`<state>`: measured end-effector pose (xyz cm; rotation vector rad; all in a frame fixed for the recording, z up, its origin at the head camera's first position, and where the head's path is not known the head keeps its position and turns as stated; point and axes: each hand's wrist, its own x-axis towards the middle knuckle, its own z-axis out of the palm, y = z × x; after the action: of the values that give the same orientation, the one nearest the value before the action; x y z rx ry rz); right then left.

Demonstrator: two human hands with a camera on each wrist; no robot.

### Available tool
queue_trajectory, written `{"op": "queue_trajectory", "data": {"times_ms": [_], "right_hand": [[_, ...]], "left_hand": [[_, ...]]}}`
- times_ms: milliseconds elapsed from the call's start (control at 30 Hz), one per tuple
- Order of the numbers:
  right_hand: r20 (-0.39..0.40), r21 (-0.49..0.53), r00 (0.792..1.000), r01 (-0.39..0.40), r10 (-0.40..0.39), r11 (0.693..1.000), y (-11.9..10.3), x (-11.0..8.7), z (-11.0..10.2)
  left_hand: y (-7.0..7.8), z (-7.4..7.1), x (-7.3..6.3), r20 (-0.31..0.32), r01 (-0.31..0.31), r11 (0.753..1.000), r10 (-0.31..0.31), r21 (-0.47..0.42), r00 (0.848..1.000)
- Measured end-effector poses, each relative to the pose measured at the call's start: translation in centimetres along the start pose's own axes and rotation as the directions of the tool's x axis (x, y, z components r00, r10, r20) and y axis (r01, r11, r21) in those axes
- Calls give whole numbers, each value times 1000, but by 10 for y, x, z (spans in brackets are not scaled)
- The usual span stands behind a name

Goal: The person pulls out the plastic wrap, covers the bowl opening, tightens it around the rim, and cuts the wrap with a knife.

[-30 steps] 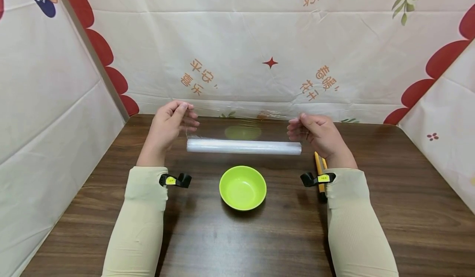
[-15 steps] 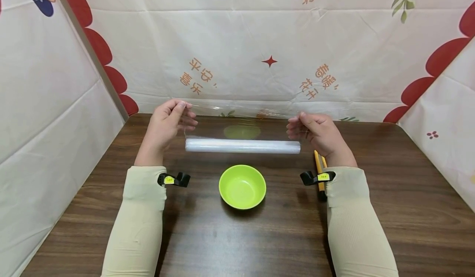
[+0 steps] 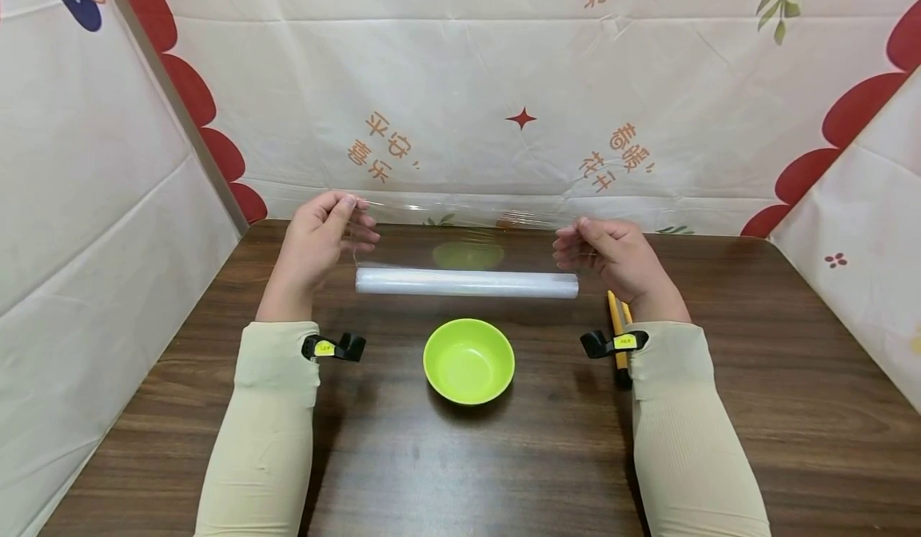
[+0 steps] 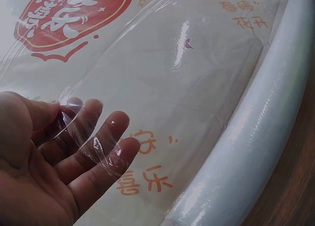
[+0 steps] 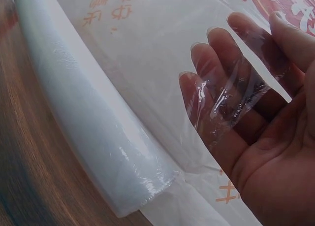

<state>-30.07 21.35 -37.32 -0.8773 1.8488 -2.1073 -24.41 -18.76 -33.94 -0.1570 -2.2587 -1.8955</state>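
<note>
A white roll of cling film (image 3: 466, 283) lies crosswise on the brown table, beyond a lime-green bowl (image 3: 469, 361). From it, a transparent sheet of film (image 3: 460, 216) rises toward the back, stretched between both hands. My left hand (image 3: 314, 237) pinches the sheet's left corner between thumb and index finger, the other fingers spread behind the film in the left wrist view. At the right corner, my right hand (image 3: 620, 259) pinches the sheet with thumb and fingertip. Clear film crosses its remaining fingers (image 5: 211, 78) in the right wrist view. The bowl holds nothing.
A long yellow tool (image 3: 615, 313) with a black end lies beside the right wrist, partly hidden by the sleeve. Printed white cloth (image 3: 460, 81) hangs behind the table and along both sides. Bare wood (image 3: 446, 473) shows in front of the bowl.
The roll and the left hand have shifted very slightly left, and the whole head view has drifted a little. Both hands keep their pinch on the film.
</note>
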Motion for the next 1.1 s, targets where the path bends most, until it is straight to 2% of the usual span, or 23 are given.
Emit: {"op": "queue_trajectory", "data": {"times_ms": [1100], "right_hand": [[25, -4, 1000, -2, 2, 1000, 0, 1, 1]], "left_hand": [[4, -5, -1, -9, 0, 1000, 0, 29, 1000]]}}
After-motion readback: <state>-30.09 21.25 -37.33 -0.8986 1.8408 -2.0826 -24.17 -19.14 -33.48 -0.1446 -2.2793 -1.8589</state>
